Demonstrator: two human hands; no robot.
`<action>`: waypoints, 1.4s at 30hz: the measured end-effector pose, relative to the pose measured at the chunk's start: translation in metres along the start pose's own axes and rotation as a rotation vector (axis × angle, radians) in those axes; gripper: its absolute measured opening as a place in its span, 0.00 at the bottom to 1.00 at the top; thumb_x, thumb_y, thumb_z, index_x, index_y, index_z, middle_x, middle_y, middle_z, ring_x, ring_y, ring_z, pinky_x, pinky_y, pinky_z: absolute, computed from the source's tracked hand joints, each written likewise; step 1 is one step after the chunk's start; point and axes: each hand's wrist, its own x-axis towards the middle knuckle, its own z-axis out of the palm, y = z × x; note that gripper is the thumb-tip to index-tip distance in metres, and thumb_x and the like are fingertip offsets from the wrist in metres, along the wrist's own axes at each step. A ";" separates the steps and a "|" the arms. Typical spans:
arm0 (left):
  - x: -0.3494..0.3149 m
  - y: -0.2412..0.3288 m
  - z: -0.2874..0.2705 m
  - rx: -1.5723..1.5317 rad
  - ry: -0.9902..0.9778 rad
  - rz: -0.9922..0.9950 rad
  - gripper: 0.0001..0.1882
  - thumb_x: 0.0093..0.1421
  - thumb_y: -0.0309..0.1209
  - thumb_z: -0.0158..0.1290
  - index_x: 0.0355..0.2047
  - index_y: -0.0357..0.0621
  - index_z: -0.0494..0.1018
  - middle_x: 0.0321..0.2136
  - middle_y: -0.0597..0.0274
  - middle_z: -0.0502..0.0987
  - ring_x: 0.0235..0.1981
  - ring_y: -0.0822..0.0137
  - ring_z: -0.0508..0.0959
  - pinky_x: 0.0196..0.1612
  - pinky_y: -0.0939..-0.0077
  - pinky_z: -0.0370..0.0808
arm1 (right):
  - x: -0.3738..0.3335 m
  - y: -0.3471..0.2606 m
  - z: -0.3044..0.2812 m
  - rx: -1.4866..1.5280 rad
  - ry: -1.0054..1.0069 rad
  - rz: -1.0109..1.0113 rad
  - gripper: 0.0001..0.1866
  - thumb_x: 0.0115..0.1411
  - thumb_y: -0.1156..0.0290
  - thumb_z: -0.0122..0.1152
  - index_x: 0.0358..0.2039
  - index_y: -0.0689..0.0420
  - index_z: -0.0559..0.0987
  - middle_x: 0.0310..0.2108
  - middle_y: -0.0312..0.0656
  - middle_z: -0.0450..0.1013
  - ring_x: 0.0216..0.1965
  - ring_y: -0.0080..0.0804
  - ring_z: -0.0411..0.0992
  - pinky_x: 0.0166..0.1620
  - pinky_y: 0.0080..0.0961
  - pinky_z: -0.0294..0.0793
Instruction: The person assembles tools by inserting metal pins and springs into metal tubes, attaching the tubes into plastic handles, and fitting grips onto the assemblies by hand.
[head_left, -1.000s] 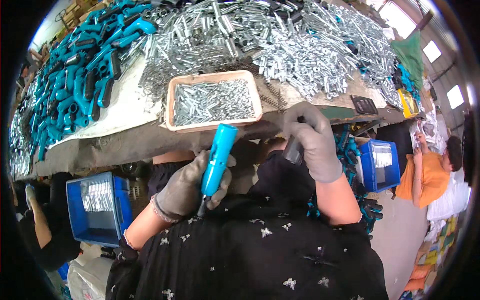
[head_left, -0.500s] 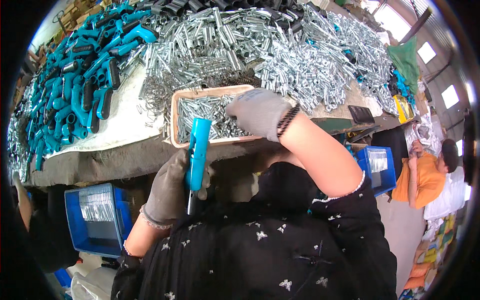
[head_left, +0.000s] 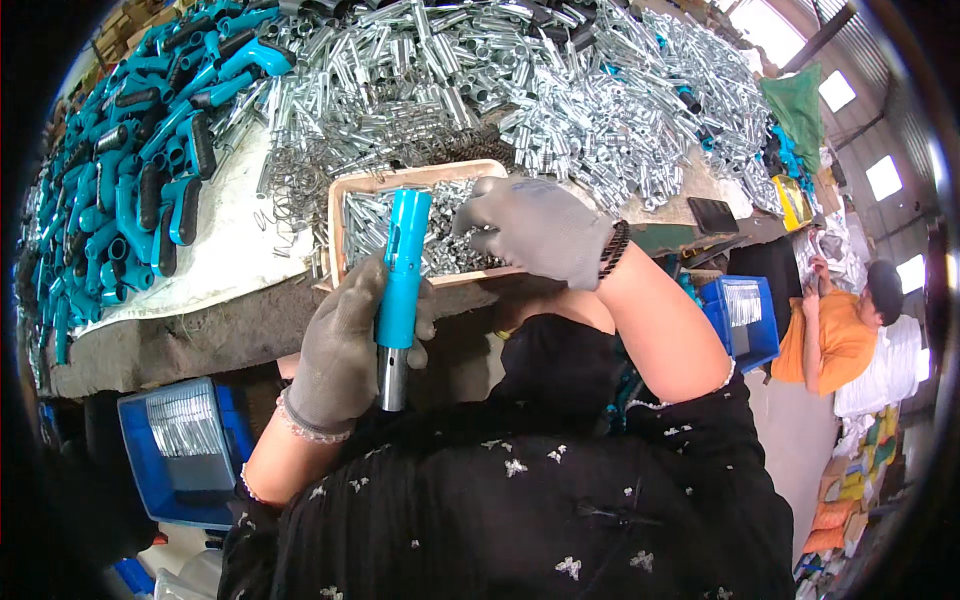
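Note:
My left hand (head_left: 345, 345), in a grey glove, is closed around a teal tube (head_left: 403, 285) that stands almost upright. A slot and small holes show in the tube's side, and a shiny metal tube (head_left: 394, 382) sticks out of its lower end. Just beyond it lies a shallow, pale tray (head_left: 338, 230) filled with small metal pins and fittings (head_left: 450, 238). Over the tray's right part is my gloved right hand (head_left: 545, 228), its fingers bent and drawn together at the small parts. Whatever its fingertips hold is hidden.
Teal pieces with black grips (head_left: 130, 190) are heaped at the left. Loose springs (head_left: 300, 170) and a large pile of metal tubes (head_left: 590, 130) lie behind the tray. A phone (head_left: 712, 215) rests near the table's edge. Blue crates (head_left: 185, 450) stand below; a person in orange (head_left: 830, 340) sits at right.
My left hand has turned the teal tube, so its slot now shows nearer the upper end. The right hand has shifted slightly right, still over the tray. The whole view has moved a little.

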 end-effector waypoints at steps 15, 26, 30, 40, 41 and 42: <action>0.006 0.005 0.003 0.052 0.006 -0.017 0.28 0.73 0.49 0.39 0.61 0.39 0.64 0.41 0.58 0.77 0.33 0.69 0.79 0.31 0.76 0.80 | -0.014 -0.010 -0.029 0.504 -0.027 0.209 0.08 0.53 0.69 0.61 0.31 0.60 0.78 0.26 0.41 0.75 0.30 0.31 0.76 0.37 0.30 0.74; 0.015 0.003 0.023 -0.048 -0.070 0.044 0.31 0.74 0.47 0.39 0.67 0.37 0.57 0.38 0.58 0.76 0.32 0.70 0.78 0.30 0.76 0.79 | -0.046 -0.046 -0.008 1.315 0.298 0.251 0.08 0.64 0.70 0.61 0.39 0.60 0.83 0.35 0.40 0.77 0.33 0.25 0.74 0.40 0.27 0.74; 0.010 0.009 0.027 -0.012 -0.082 -0.001 0.33 0.73 0.47 0.40 0.69 0.37 0.53 0.36 0.58 0.76 0.32 0.71 0.78 0.31 0.77 0.79 | -0.044 -0.053 0.014 1.103 0.433 0.071 0.11 0.63 0.63 0.66 0.39 0.57 0.84 0.38 0.38 0.73 0.41 0.26 0.71 0.47 0.24 0.70; 0.011 0.002 0.032 0.126 0.025 0.083 0.33 0.73 0.47 0.39 0.69 0.38 0.54 0.27 0.58 0.76 0.23 0.71 0.76 0.28 0.78 0.74 | -0.038 -0.050 0.028 1.272 0.399 0.059 0.05 0.62 0.77 0.62 0.39 0.62 0.79 0.39 0.37 0.73 0.39 0.22 0.72 0.44 0.22 0.72; 0.011 0.002 0.032 0.124 0.022 0.081 0.33 0.73 0.47 0.39 0.69 0.38 0.54 0.27 0.58 0.76 0.23 0.71 0.76 0.28 0.78 0.74 | -0.038 -0.051 0.029 1.270 0.399 0.063 0.05 0.62 0.77 0.62 0.39 0.62 0.79 0.39 0.37 0.73 0.39 0.22 0.72 0.44 0.22 0.72; 0.011 0.003 0.032 0.131 0.014 0.093 0.32 0.73 0.45 0.39 0.70 0.38 0.53 0.29 0.58 0.76 0.25 0.71 0.76 0.28 0.79 0.74 | -0.038 -0.053 0.030 1.353 0.391 0.086 0.05 0.62 0.76 0.63 0.39 0.61 0.79 0.39 0.36 0.73 0.38 0.21 0.72 0.43 0.22 0.72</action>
